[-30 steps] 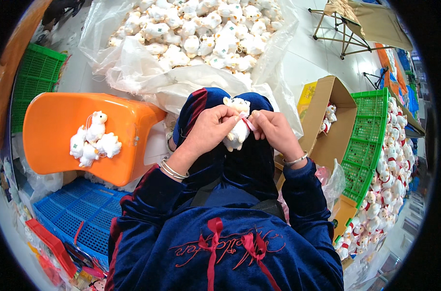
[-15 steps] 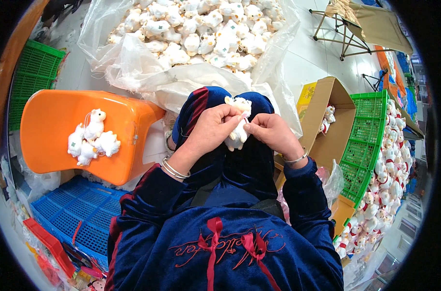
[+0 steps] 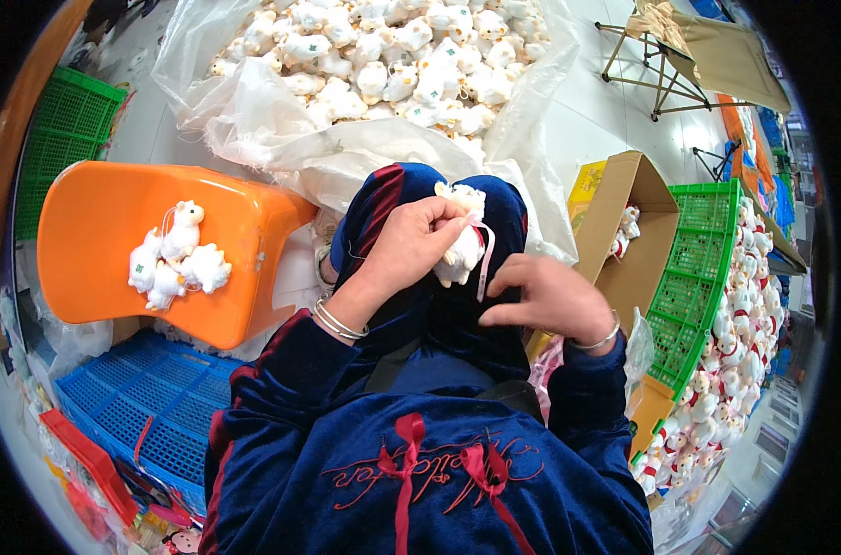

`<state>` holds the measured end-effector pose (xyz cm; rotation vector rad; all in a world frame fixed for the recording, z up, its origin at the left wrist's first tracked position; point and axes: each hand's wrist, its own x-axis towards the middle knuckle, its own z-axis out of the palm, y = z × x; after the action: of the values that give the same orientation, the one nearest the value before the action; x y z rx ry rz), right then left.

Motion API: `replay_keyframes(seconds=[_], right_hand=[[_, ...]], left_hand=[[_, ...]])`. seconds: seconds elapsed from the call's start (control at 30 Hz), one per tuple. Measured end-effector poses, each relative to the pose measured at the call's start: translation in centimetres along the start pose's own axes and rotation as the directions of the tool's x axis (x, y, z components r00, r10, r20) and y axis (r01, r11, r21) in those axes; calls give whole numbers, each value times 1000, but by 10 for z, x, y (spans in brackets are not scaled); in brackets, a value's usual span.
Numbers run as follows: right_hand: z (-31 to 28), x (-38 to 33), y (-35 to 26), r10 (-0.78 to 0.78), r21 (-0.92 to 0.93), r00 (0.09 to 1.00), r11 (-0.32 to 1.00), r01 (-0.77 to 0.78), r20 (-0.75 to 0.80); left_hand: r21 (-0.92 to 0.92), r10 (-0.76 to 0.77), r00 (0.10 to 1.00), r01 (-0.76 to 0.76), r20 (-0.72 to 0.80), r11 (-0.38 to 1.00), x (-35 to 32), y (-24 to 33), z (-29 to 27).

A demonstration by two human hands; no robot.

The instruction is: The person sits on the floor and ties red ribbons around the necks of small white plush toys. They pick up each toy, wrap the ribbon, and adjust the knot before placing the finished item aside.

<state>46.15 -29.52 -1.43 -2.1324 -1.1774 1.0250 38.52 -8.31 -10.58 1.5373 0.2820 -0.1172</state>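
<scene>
My left hand (image 3: 411,239) is closed on a small white plush animal (image 3: 459,261) above my knees, pinching it near the neck. A narrow pale ribbon (image 3: 485,254) hangs down from the toy's neck on its right side, with a bit of red beside it. To the right of the ribbon, my right hand (image 3: 555,301) is slightly blurred; its thumb and index finger are apart, and I see nothing between them. Several more white plush animals (image 3: 180,254) lie on an orange plastic stool (image 3: 83,245) to my left.
Ahead lies a big clear plastic bag (image 3: 263,120) heaped with white plush toys (image 3: 402,79). On the right are a cardboard box (image 3: 638,240), a green crate (image 3: 693,268) and a pile of toys with red neckbands (image 3: 730,351). A blue crate (image 3: 161,402) sits lower left; a folding chair (image 3: 726,55), far right.
My right hand has let go near the toy's neck and moved right and down toward me. The pale ribbon now hangs loose. My left hand keeps hold of the plush animal.
</scene>
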Motion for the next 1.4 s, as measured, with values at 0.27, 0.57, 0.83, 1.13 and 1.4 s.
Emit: replay_keyframes(seconds=[0.27,0.57,0.83,1.13,1.4], right_hand=[[11,29,33,407,723,882,681,-121,-236],[17,38,35,294,843,951,532,-79,-96],[19,43,26,305,763,925,645,-24,-228],[26,52,33,285,651,904,759,-11,-317],[21,56,29,243,451,874,892,-31,-421]], left_hand=[[-15,-18,999,19,42,1000,2,-7,-1],[-14,-34,998,35,53,999,1,-5,-4],[-72,-26,996,32,80,997,3,-6,-8],[-110,-69,992,81,109,991,5,-1,-10],[-71,80,986,-70,145,995,7,-6,-13]])
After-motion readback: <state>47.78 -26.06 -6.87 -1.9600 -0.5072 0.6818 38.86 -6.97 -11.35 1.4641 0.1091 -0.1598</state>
